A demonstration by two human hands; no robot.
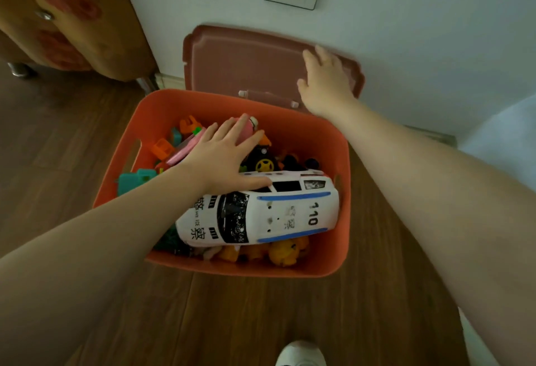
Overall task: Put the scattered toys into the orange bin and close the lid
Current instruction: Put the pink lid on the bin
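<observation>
— Since the orange bin (162,110) on the floor is full of toys, what about the lid (246,58)?
— It leans on the wall behind. It looks thin, light and a bit bendy.
— Where to grab it?
— The top edge. The right hand (327,81) lies flat and open on it, gripping nothing. The left hand (223,159) presses the toys (258,214), open too.

Dim, even indoor light with soft shadows and no glare; wide-angle bending at the edges; right hand (326,81) blurred, police car (261,214) sharp.
</observation>
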